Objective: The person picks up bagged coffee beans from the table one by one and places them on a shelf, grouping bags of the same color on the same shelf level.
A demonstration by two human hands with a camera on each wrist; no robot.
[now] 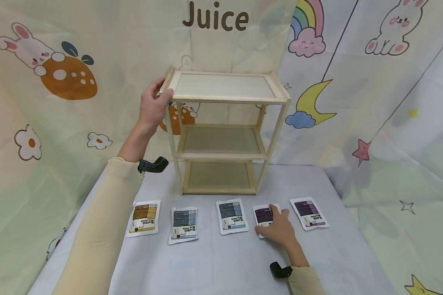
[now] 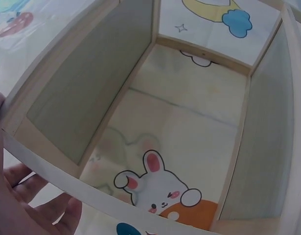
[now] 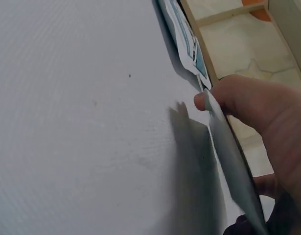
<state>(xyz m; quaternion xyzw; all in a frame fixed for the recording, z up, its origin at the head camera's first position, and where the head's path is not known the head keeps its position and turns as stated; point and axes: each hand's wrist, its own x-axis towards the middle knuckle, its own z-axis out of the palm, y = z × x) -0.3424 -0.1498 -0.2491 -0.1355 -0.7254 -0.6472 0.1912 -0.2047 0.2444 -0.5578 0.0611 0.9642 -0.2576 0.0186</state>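
My left hand (image 1: 153, 107) holds the left end of the top tier of a small three-tier wooden shelf (image 1: 229, 99), its thumb over the front corner. In the left wrist view the fingers curl beside the frame's edge (image 2: 47, 166). Below the shelf's right side, my right hand (image 1: 278, 230) grips a flat white packet with a purple label (image 1: 261, 215) by its edges. From the right wrist view, this packet (image 3: 233, 156) stands edge-on between thumb and fingers, casting a shadow on the white cloth. Part of its label is hidden under the hand.
To the left lie a yellow-labelled packet (image 1: 143, 219) and two blue-labelled packets, one left (image 1: 184, 225) and one nearer the middle (image 1: 232, 217). Another purple-labelled packet (image 1: 309, 213) lies right of my hand. Behind the shelf hangs a printed cloth backdrop (image 1: 125, 49) reading "Juice".
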